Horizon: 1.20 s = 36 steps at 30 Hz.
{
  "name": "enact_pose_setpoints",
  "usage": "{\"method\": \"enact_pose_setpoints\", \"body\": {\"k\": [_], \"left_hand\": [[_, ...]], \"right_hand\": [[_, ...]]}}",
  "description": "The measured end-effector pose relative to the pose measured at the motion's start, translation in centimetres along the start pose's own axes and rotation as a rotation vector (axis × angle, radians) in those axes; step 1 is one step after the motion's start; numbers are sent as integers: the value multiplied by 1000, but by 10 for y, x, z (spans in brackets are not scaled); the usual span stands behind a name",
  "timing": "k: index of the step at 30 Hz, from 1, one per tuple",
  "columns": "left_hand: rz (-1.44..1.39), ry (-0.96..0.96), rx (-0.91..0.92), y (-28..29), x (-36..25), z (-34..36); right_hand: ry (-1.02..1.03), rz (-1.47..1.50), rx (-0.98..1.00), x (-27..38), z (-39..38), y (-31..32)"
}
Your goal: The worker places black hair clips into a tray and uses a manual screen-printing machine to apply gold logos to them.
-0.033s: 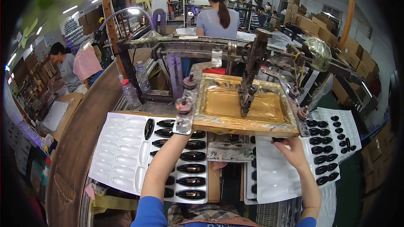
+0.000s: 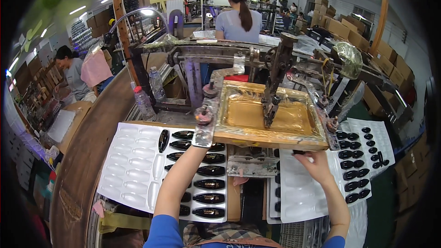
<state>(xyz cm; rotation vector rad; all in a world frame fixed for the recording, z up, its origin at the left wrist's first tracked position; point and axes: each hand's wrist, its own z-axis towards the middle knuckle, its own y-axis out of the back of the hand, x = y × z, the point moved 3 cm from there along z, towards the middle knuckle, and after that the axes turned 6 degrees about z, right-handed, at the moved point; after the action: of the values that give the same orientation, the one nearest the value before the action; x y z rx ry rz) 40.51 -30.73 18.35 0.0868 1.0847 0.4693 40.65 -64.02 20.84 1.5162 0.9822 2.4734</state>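
My left hand is hidden behind the near left corner of the wood-edged printing screen [image 2: 271, 140]; only its wrist and forearm [image 2: 181, 186] show. At the screen's near right edge, my right hand [image 2: 316, 164] pinches a small dark piece [image 2: 298, 152], mostly covered by fingers and frame. Beneath that hand lies a white moulded tray [image 2: 303, 197]. To the left, another white tray [image 2: 131, 174] holds glossy black spindle-shaped pieces [image 2: 209, 184], several with gold print. Below the screen sits a metal fixture [image 2: 251, 166].
Over the screen stands the press arm [image 2: 278, 64] with its rails. Plastic bottles [image 2: 144, 104] are at the left. Further right, a white tray holds black rounded pieces [image 2: 351, 163]. A person [image 2: 239, 16] is ahead, back turned; another [image 2: 73, 71] sits left. Cartons [image 2: 337, 25] are stacked right.
The screen sits very slightly further right. My right hand with the dark piece has shifted a little to the left. My left forearm has barely moved.
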Motion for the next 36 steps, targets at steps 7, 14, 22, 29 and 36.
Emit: {"method": "enact_pose_setpoints", "body": {"k": [7, 14, 22, 29, 36], "left_hand": [[-343, 101, -145, 47, 10, -6], [21, 116, -587, 153, 44, -132], [554, 149, -676, 152, 68, -191], [743, 37, -535, 133, 79, -201], [804, 122, -434, 140, 81, -224]], "right_hand": [[344, -342, 20, 36, 42, -76], [106, -225, 135, 32, 32, -79], [23, -253, -74, -4, -16, -21], [-83, -129, -322, -5, -72, 15], [-192, -257, -308, 5, -89, 17]]}}
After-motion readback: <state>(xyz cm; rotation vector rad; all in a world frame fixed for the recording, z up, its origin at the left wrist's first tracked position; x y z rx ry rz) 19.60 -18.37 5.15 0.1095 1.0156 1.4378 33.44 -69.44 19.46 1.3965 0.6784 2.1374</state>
